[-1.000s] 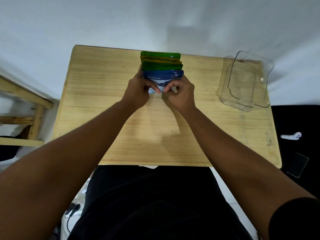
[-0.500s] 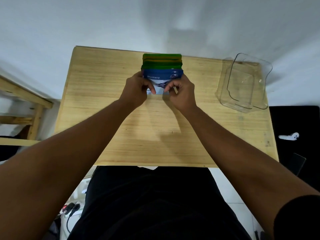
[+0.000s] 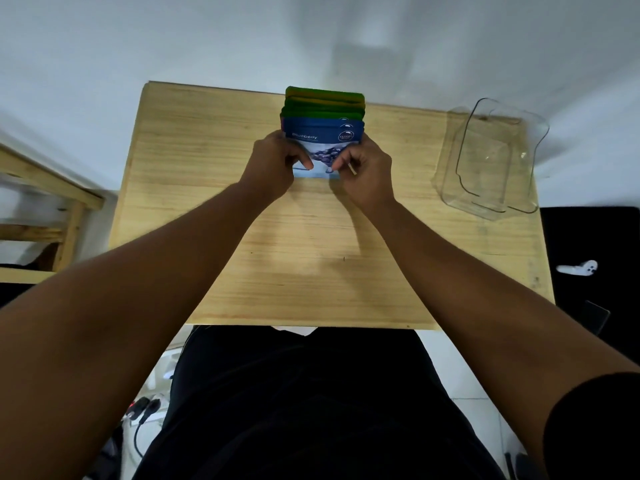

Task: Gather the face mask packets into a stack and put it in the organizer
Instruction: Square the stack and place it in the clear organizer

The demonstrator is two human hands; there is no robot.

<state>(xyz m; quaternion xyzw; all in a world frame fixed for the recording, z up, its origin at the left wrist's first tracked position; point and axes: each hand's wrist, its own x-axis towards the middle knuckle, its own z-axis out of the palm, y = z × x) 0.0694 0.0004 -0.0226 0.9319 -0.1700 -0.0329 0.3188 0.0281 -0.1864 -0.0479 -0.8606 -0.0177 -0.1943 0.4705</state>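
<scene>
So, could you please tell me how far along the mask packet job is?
Gathered: the blue and green face mask packets form one stack. In hand: left hand and right hand grip it over the wooden table. Left: placing it in the empty clear plastic organizer.

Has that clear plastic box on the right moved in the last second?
No. The clear organizer sits at the same far right corner of the wooden table; only the camera shifted.

The face mask packets (image 3: 323, 133) stood gathered in a stack near the table's far edge, a blue "Blueberry" packet in front, green ones behind. The clear organizer (image 3: 491, 157) lay empty well apart, at the right.
</scene>
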